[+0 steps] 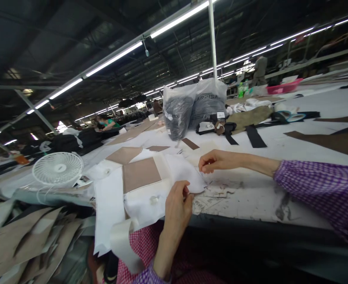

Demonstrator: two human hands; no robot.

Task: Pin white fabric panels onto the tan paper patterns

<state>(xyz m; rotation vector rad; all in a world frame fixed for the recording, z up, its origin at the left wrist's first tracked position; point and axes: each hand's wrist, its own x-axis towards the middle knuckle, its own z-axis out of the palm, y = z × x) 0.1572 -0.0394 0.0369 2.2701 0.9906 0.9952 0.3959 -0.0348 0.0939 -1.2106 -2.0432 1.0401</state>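
Note:
A white fabric piece (179, 167) lies near the table's front edge, its right end narrowing to a tip between my hands. My right hand (211, 161) is closed in a pinch at that end's far edge. Closer to me, my left hand (178, 205) has its fingers curled at the near edge of the same fabric; its grip is partly hidden. To the left, a taupe panel (141, 174) lies on white backing, with a second taupe piece (124, 155) behind it. A long white strip (108, 205) hangs over the table edge.
A white fan (58, 169) stands at the left. Clear bags of dark goods (178, 114) sit farther back. Dark fabric strips (255, 136) and brown pieces (324, 142) lie to the right. Stacked taupe pieces (23, 240) fill the lower left. A co-worker (110, 124) is in the distance.

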